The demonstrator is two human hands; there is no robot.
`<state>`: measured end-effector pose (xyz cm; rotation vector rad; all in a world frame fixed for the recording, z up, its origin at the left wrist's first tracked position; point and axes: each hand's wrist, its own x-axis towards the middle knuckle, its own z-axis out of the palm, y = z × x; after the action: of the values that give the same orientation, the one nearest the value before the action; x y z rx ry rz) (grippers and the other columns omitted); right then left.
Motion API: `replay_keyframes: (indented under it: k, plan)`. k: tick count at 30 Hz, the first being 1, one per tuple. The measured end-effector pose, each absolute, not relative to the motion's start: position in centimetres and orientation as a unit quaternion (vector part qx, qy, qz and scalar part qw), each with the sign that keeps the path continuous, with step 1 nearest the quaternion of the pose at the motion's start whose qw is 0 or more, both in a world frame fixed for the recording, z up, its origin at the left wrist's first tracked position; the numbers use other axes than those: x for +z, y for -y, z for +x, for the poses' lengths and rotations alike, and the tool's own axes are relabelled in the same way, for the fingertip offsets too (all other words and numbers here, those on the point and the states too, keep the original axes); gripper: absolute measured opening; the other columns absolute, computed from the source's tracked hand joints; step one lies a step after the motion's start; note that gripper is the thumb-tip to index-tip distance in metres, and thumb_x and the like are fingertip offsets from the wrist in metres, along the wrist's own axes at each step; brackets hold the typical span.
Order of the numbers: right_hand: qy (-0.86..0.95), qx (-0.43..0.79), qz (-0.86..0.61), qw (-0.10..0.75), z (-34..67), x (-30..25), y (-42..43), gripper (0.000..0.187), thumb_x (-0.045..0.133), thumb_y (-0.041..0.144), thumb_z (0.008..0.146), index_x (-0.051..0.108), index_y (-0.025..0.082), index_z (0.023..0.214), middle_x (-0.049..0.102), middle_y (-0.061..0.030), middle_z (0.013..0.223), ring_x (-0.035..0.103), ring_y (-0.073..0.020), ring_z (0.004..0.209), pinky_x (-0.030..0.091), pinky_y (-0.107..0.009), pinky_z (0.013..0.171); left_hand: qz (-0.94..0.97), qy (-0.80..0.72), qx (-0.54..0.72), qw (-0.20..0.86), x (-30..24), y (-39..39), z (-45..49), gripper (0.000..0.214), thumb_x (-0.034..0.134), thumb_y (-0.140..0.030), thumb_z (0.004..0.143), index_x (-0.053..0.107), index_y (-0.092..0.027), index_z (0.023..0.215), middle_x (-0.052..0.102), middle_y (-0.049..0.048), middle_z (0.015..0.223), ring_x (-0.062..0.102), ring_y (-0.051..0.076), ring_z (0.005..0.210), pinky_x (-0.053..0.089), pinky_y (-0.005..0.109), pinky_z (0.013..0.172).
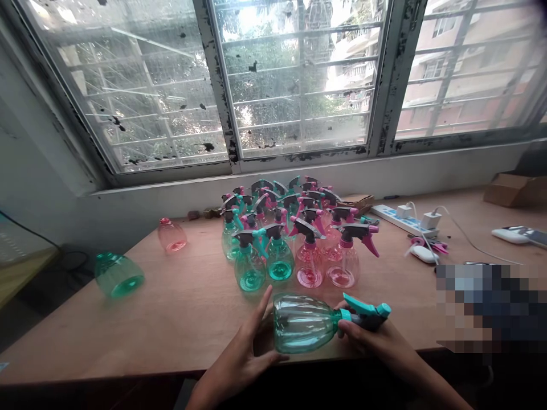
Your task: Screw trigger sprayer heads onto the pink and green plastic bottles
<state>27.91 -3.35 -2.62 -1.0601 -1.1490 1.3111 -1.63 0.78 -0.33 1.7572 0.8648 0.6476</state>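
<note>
A teal see-through spray bottle lies on its side at the near edge of the wooden table. My left hand cups its base, fingers spread around it. The bottle's neck and its teal and grey trigger head sit in my right hand, whose fingers wrap round them. Just behind stands a cluster of several upright spray bottles, teal and pink, with trigger heads fitted.
A teal bottle body without a head lies at the table's left edge, a pink one further back. A power strip with plugs, a white device, a cardboard box and a blurred-out patch are at the right. A barred window runs along the back.
</note>
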Motion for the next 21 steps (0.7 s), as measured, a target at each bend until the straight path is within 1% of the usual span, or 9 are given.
replay_keyframes:
  k: [2, 6, 8, 10, 13, 15, 18, 20, 21]
  plan:
    - [0.488, 0.542, -0.444, 0.521, 28.0, -2.51, 3.34, 0.043, 0.081, 0.055, 0.079, 0.066, 0.019, 0.097, 0.061, 0.0029, 0.07, 0.041, -0.0097, 0.056, 0.028, -0.025, 0.053, 0.725, -0.367, 0.269, 0.517, -0.31, -0.75, -1.7, 0.116, 0.083, -0.017, 0.08, 0.005, -0.04, 0.163, 0.024, 0.0031, 0.172, 0.027, 0.032, 0.157, 0.032, 0.052, 0.126]
    - [0.494, 0.54, -0.44, 0.521, 28.01, -2.24, 3.45, 0.042, 0.083, 0.053, 0.078, 0.067, 0.019, 0.097, 0.055, 0.0057, 0.066, 0.041, -0.01, 0.057, 0.03, -0.024, 0.053, 0.738, -0.371, 0.255, 0.503, 0.11, -0.62, -1.82, 0.102, 0.083, -0.02, 0.081, 0.023, -0.039, 0.161, 0.03, 0.0007, 0.171, 0.034, 0.03, 0.154, 0.033, 0.046, 0.127]
    - [0.493, 0.546, -0.43, 0.524, 27.92, -2.15, 3.54, 0.041, 0.082, 0.054, 0.079, 0.067, 0.019, 0.093, 0.057, 0.0054, 0.065, 0.043, -0.01, 0.056, 0.032, -0.024, 0.053, 0.748, -0.364, 0.256, 0.493, 0.25, -0.56, -1.8, 0.095, 0.077, -0.02, 0.086, 0.022, -0.041, 0.161, 0.031, -0.0005, 0.17, 0.036, 0.03, 0.153, 0.034, 0.046, 0.126]
    - [0.492, 0.558, -0.423, 0.518, 27.81, -2.11, 3.62, 0.042, 0.081, 0.057, 0.079, 0.066, 0.019, 0.09, 0.064, 0.0032, 0.068, 0.045, -0.0099, 0.053, 0.034, -0.024, 0.051, 0.757, -0.36, 0.258, 0.481, 0.25, -0.52, -1.78, 0.09, 0.071, -0.02, 0.091, 0.019, -0.042, 0.162, 0.029, -0.0007, 0.171, 0.036, 0.031, 0.153, 0.033, 0.048, 0.126]
    - [0.489, 0.566, -0.42, 0.515, 27.69, -2.19, 3.68, 0.043, 0.081, 0.058, 0.078, 0.066, 0.019, 0.089, 0.07, 0.0003, 0.073, 0.048, -0.01, 0.051, 0.035, -0.024, 0.051, 0.759, -0.372, 0.261, 0.466, 0.08, -0.5, -1.83, 0.103, 0.08, -0.022, 0.084, 0.015, -0.04, 0.162, 0.024, 0.0003, 0.172, 0.029, 0.035, 0.156, 0.031, 0.052, 0.126]
    - [0.48, 0.564, -0.424, 0.521, 27.69, -2.34, 3.67, 0.043, 0.082, 0.057, 0.077, 0.067, 0.019, 0.091, 0.071, 0.0004, 0.072, 0.05, -0.0112, 0.051, 0.037, -0.025, 0.052, 0.756, -0.377, 0.26, 0.468, -0.03, -0.5, -1.91, 0.104, 0.083, -0.026, 0.082, 0.018, -0.038, 0.162, 0.024, 0.0011, 0.172, 0.026, 0.035, 0.157, 0.031, 0.052, 0.126]
    - [0.469, 0.562, -0.431, 0.528, 27.76, -2.66, 3.55, 0.042, 0.082, 0.056, 0.077, 0.068, 0.019, 0.092, 0.071, 0.0008, 0.067, 0.052, -0.0124, 0.049, 0.037, -0.026, 0.051, 0.756, -0.369, 0.256, 0.476, -0.11, -0.53, -1.98, 0.092, 0.077, -0.026, 0.088, 0.023, -0.039, 0.161, 0.029, 0.0008, 0.171, 0.033, 0.033, 0.155, 0.033, 0.051, 0.126]
    - [0.472, 0.562, -0.43, 0.526, 27.81, -2.85, 3.42, 0.041, 0.081, 0.056, 0.079, 0.068, 0.018, 0.09, 0.073, -0.0003, 0.068, 0.053, -0.0117, 0.047, 0.035, -0.025, 0.05, 0.76, -0.362, 0.259, 0.474, -0.11, -0.52, -1.92, 0.087, 0.07, -0.023, 0.093, 0.019, -0.042, 0.161, 0.029, -0.0003, 0.171, 0.039, 0.03, 0.152, 0.035, 0.049, 0.125]
    - [0.475, 0.563, -0.43, 0.523, 27.82, -2.93, 3.34, 0.041, 0.08, 0.056, 0.08, 0.068, 0.018, 0.09, 0.075, -0.0015, 0.069, 0.054, -0.0114, 0.046, 0.033, -0.025, 0.049, 0.764, -0.361, 0.261, 0.467, -0.1, -0.51, -1.87, 0.086, 0.067, -0.022, 0.095, 0.016, -0.043, 0.161, 0.028, -0.0009, 0.171, 0.039, 0.029, 0.152, 0.034, 0.049, 0.126]
